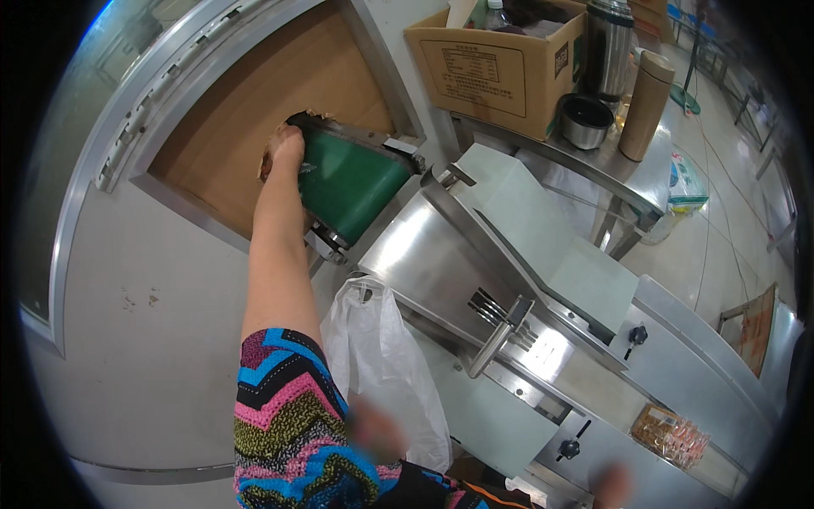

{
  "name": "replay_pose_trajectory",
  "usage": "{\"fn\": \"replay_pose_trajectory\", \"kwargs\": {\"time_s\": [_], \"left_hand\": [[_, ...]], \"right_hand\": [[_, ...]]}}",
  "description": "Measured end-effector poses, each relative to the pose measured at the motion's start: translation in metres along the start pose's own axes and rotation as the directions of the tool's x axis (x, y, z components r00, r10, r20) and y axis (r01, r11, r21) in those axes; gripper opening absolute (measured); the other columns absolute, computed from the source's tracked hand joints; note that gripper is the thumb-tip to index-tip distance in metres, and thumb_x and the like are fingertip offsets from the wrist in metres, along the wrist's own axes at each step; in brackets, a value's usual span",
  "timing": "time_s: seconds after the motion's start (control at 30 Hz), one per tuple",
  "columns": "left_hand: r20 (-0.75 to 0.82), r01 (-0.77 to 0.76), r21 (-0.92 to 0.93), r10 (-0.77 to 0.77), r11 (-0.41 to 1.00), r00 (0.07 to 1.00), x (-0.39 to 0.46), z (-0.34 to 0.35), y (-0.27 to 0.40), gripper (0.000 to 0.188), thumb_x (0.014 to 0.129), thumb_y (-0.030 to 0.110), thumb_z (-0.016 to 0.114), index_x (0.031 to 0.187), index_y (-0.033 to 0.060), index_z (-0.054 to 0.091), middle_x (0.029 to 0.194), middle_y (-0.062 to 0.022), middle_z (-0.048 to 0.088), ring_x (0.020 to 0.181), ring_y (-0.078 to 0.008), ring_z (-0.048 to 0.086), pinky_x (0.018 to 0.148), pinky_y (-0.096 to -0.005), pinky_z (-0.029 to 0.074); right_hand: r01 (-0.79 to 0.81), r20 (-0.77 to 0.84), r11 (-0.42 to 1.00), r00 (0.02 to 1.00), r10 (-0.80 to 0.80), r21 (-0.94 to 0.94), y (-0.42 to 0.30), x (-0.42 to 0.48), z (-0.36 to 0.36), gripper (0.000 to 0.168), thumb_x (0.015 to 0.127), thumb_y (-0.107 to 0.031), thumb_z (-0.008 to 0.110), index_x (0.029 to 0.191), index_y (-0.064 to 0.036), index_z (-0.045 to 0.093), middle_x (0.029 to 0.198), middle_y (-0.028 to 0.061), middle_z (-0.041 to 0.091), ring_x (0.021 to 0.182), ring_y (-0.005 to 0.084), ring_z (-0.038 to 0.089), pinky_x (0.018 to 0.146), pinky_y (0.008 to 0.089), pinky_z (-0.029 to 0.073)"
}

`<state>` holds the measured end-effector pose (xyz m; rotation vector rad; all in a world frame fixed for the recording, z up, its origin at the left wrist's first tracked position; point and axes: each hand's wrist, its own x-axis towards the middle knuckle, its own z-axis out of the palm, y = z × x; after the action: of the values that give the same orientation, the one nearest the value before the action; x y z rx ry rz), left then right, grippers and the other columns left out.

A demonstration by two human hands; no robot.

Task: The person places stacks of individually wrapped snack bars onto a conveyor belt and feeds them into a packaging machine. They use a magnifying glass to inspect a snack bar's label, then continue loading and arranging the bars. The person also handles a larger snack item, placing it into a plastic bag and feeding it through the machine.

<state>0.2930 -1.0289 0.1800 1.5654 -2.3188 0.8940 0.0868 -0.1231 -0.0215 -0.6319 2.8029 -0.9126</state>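
My left hand (287, 147) reaches to the ragged hole in a brown cardboard panel (254, 108), at the left side of a green conveyor belt (353, 181). Its fingertips are hidden at the torn edge, so what they hold cannot be told. A small piece of clear plastic film (308, 168) shows beside the wrist, on the belt. A blurred skin-toned shape (613, 487) at the bottom right may be part of my right hand; its fingers cannot be made out. Another blurred shape (378, 432) lies beside my patterned sleeve.
A steel chute (432, 254) with a handled metal piece (502, 331) leads to a channel holding a clear-wrapped package (669, 434). A white plastic bag (381, 356) hangs below. On a steel table (655, 172) stand a cardboard box (496, 76), flasks and a metal cup (585, 121).
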Motion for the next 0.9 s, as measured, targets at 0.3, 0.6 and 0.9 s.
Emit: {"fn": "replay_pose_trajectory", "kwargs": {"time_s": [0.3,0.6,0.9], "left_hand": [[-0.247,-0.063,-0.131,0.029,0.989,0.968,-0.019,-0.015,0.014,0.024,0.086,0.018,0.049,0.084,0.0012,0.066,0.107,-0.0177,0.062,0.085,-0.0372,0.064,0.074,-0.0478,0.052],[-0.157,0.029,-0.443,-0.110,0.896,0.981,-0.110,-0.134,0.036,0.028,0.090,0.020,0.048,0.097,0.0003,0.066,0.102,-0.0173,0.065,0.084,-0.0340,0.064,0.075,-0.0433,0.053],[0.194,0.501,-0.747,0.578,-0.437,0.793,-0.289,-0.307,0.142,0.029,0.096,0.018,0.049,0.112,-0.0036,0.060,0.103,-0.0055,0.064,0.091,-0.0117,0.061,0.081,-0.0270,0.050]], "right_hand": [[0.015,0.018,0.989,1.000,-0.012,-0.148,0.026,-0.005,0.011,0.020,0.091,-0.023,0.056,0.088,-0.006,0.068,0.074,0.0115,0.063,0.066,0.0257,0.061,0.061,0.0359,0.048],[0.003,0.025,0.998,1.000,-0.001,-0.063,0.041,-0.012,0.023,0.016,0.092,-0.020,0.053,0.092,-0.006,0.062,0.077,0.0101,0.059,0.067,0.0256,0.056,0.059,0.0367,0.044],[-0.248,0.241,0.749,0.963,0.120,0.615,-0.015,0.016,-0.001,0.025,0.088,-0.013,0.055,0.110,-0.001,0.058,0.091,0.0100,0.060,0.082,0.0213,0.057,0.072,0.0344,0.048]]}}
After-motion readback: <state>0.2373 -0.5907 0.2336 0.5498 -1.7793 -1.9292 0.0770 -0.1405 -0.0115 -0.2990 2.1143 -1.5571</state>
